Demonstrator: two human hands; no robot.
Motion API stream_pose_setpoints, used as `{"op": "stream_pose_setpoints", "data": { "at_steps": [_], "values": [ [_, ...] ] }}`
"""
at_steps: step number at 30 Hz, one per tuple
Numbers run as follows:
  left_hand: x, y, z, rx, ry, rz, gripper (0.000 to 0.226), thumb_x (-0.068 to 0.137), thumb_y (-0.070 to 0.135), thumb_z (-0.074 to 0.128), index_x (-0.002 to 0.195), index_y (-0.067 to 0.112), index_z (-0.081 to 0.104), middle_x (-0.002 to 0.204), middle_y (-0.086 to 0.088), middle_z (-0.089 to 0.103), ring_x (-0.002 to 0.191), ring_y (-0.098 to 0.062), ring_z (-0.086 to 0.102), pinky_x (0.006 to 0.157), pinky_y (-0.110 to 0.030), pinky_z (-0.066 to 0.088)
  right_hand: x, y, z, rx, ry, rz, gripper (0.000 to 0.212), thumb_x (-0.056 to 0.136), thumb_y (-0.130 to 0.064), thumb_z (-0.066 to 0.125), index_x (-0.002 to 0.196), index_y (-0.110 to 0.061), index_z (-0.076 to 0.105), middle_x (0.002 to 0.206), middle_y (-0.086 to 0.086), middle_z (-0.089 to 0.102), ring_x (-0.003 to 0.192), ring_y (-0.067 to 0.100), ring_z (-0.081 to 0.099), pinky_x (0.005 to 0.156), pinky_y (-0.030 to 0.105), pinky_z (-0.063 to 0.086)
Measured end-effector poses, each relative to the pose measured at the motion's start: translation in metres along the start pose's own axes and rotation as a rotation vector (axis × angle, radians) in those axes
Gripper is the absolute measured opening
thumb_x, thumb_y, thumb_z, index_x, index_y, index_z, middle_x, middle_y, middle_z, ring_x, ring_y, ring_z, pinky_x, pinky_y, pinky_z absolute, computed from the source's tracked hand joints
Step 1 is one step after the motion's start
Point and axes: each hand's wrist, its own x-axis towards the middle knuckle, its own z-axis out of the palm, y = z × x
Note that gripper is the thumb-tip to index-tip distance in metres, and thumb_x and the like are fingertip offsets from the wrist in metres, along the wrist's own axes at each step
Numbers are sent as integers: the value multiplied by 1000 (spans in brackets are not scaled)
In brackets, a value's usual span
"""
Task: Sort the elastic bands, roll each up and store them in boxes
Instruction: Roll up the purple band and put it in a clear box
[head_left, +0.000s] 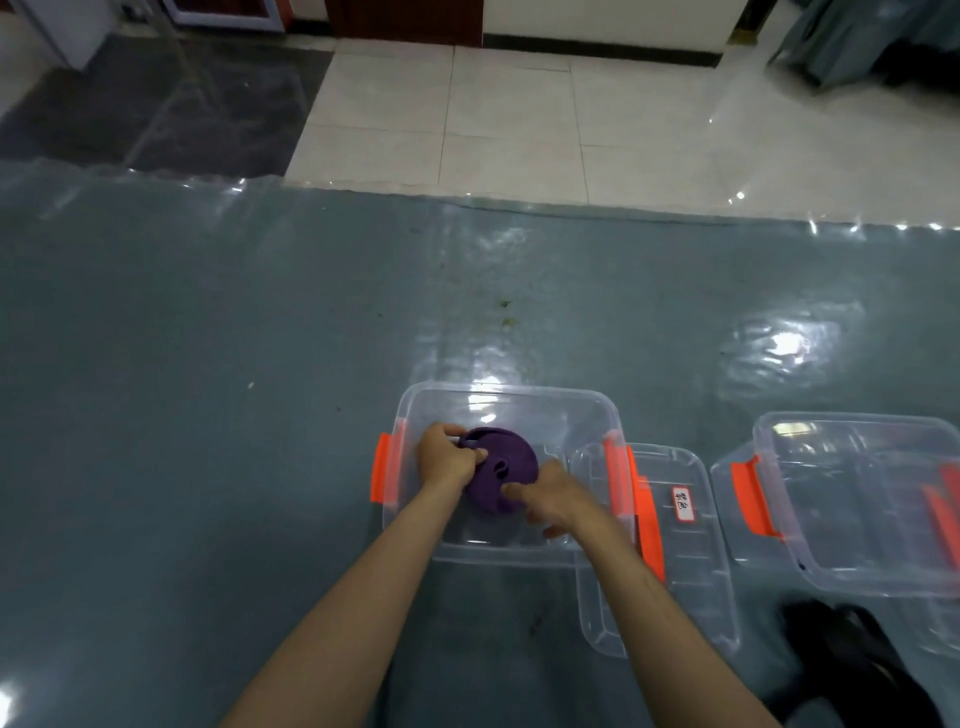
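Your left hand (447, 460) and right hand (553, 499) each pinch the purple roll (501, 467) inside the box (519, 400), lower centre. Risk: release either grip unevenly and the coil likely springs loose.

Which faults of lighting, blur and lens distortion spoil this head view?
Head view: glare streaks the plastic sheet; wide-angle bending curves its far edge; soft blur dulls both hands' grip on the purple band; the clear box reflects light.
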Motion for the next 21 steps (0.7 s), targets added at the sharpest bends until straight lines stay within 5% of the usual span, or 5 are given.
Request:
{"op": "stream_pose_setpoints", "data": {
  "at_steps": [4, 7, 12, 15, 21],
  "values": [
    [1, -2, 1, 149, 32, 32, 36, 81, 4, 87, 102, 15, 59, 110, -13, 74, 103, -31, 71, 91, -45, 60, 6, 2, 5, -25, 17, -17, 37, 94, -34, 73, 121, -11, 63, 103, 9, 70, 86, 23, 69, 53, 28, 52],
    [1, 0, -4, 205, 4, 30, 42, 82, 10, 88, 114, 7, 61, 117, -15, 73, 109, -32, 70, 94, -43, 57, 4, 2, 6, -56, 35, -37, 39, 95, -30, 72, 125, -7, 63, 94, 6, 66, 72, 14, 62, 53, 25, 47],
    [-16, 10, -15, 348, -58, 79, 60, 90, 18, 81, 141, 3, 52, 138, -16, 64, 124, -33, 64, 85, -29, 45, -27, -5, -1, -207, 155, -156, 47, 98, -32, 68, 137, -10, 54, 122, 12, 68, 111, 32, 67, 84, 32, 51],
    [-39, 16, -25, 445, -113, 159, 55, 96, 24, 74, 143, 5, 52, 140, -14, 62, 125, -32, 62, 87, -31, 45, -60, 3, -9, -88, 304, -390, 40, 100, -28, 68, 137, -18, 56, 102, 0, 71, 103, 24, 71, 88, 35, 56],
    [-121, 7, -51, 557, -1, 530, 30, 101, 29, 67, 128, 17, 68, 126, -5, 67, 115, -24, 65, 94, -34, 49, -111, 55, -28, 209, 552, -686, 27, 100, -18, 69, 112, -42, 66, 90, -18, 73, 87, -1, 70, 76, 11, 53]
  ]
}}
